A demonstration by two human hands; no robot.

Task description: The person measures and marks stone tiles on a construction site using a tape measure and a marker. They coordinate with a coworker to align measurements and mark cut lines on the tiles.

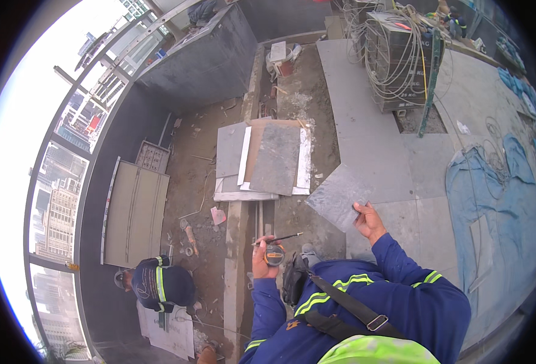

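While right hand point(370, 223) pinches grey tile point(339, 197) by near edge, left hand point(262, 266) curls round tape measure point(274, 255) and pencil point(289, 236). Tile seems not yet set down. Beyond right hand, slabs point(365, 115) look laid; ahead of left, stacked panels point(274, 161) look loose.

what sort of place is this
Most likely a building site, perhaps on an upper-floor terrace: a pile of grey slabs lies amid rough, debris-strewn ground, a co-worker wears a top with reflective bands, and tall buildings show outside.
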